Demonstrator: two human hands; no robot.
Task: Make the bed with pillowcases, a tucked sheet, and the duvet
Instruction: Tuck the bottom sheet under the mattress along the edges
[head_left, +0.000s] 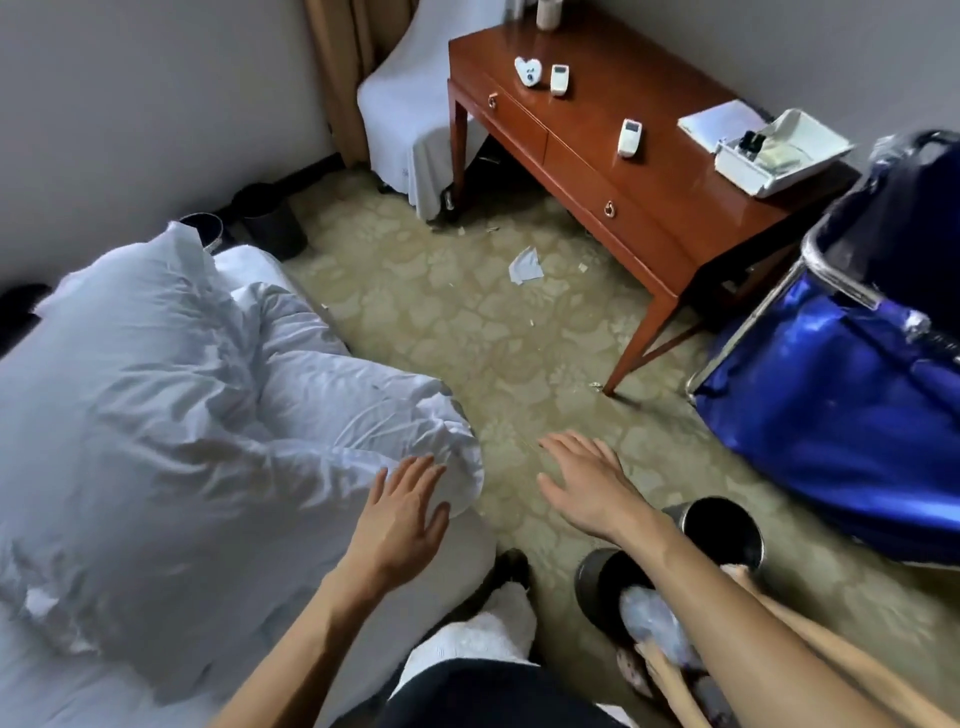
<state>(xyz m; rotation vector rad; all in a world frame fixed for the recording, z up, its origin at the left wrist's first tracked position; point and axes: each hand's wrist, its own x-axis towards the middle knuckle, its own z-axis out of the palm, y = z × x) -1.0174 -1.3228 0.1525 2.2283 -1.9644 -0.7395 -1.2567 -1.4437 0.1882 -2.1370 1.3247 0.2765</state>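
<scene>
Plainly, left hand (402, 514) and right hand (587, 483) splay flat, grips empty, by the bed's (447, 561) rumpled duvet (182, 415).
Beside the bed, a round dark bin (597, 577) holds crumpled plastic (644, 613).

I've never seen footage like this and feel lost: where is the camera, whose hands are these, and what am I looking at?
There is no machine here. One wide-angle camera sits on a person's head and looks forward and down, so the two bare arms reaching in from the bottom are that person's own. The left hand, fingers spread, is at the corner of the crumpled white bedding heaped on the bed; whether it touches is unclear. The right hand is open above the carpet. Neither holds anything. Further off stand a wooden desk with remote controls and a tray, and a blue cart. Dark bins stand by the person's feet.
</scene>
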